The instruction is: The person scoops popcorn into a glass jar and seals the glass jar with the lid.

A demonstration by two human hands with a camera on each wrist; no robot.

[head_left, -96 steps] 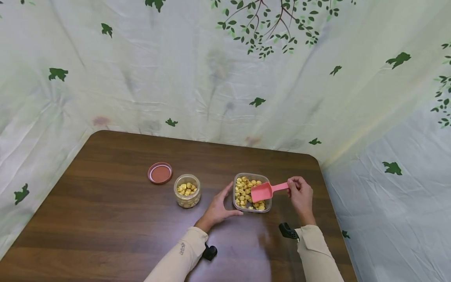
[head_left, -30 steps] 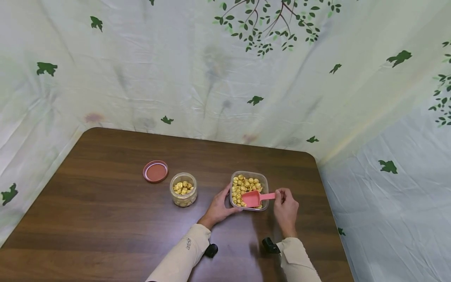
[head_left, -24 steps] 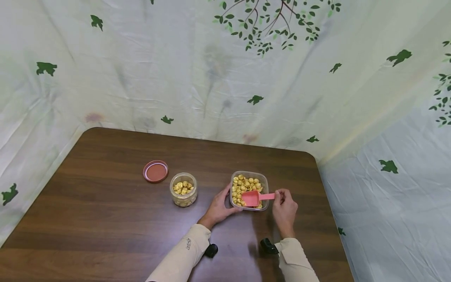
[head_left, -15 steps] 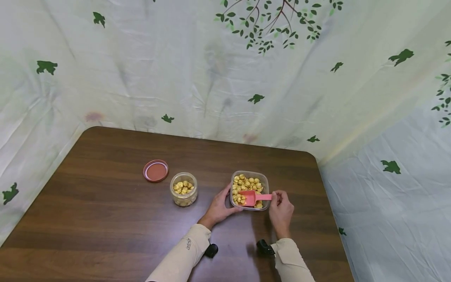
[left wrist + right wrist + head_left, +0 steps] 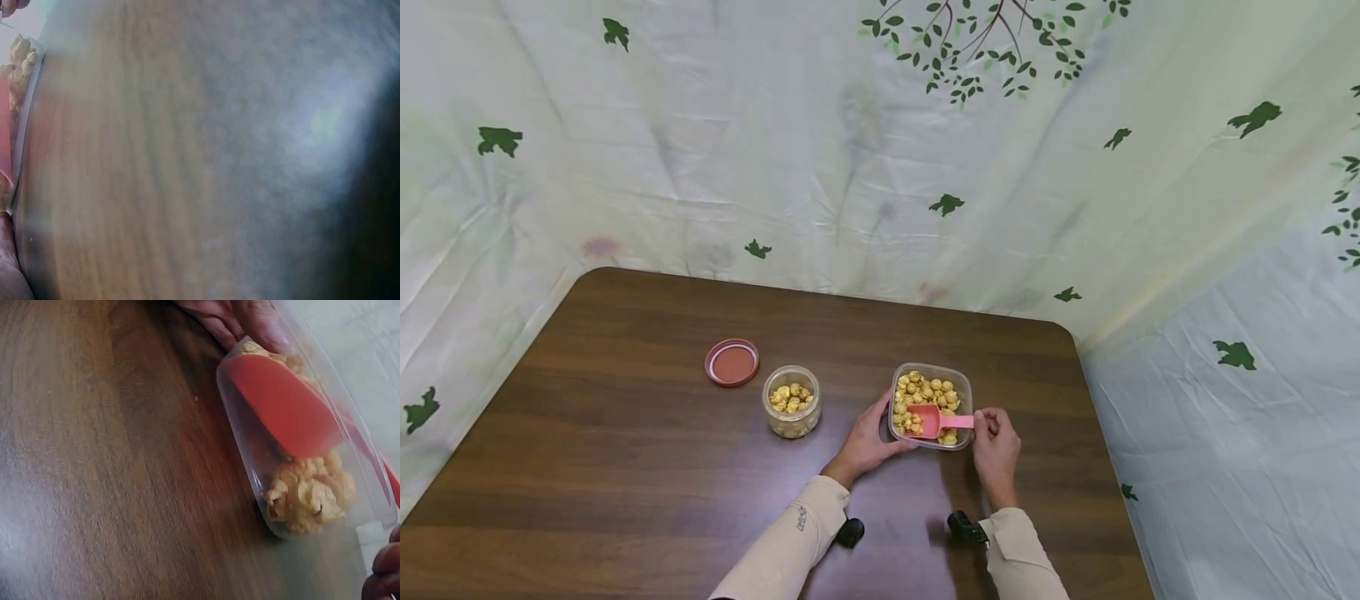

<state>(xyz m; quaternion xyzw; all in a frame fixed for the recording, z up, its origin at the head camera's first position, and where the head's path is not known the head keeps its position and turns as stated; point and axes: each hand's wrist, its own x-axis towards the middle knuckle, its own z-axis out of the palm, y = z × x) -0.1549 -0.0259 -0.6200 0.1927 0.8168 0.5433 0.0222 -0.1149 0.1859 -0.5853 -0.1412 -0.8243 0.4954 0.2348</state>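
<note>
On the brown desk [image 5: 625, 450], starting from the left, we see a red lid [image 5: 732, 363] lying flat, then, near it, an upright clear jar [image 5: 793, 427] of golden popcorn [image 5: 791, 399] with its mouth uncovered. Next comes our left hand [image 5: 861, 446], its fingers and thumb spread around the near left corner of a clear tub [image 5: 931, 367], which also holds popcorn. Inside that tub, toward the near side, sits the bowl of a pink scoop [image 5: 928, 422], with popcorn at its front edge. Its handle points right across the tub's wall, and there our right hand [image 5: 997, 450] pinches the end between fingers and thumb.
</note>
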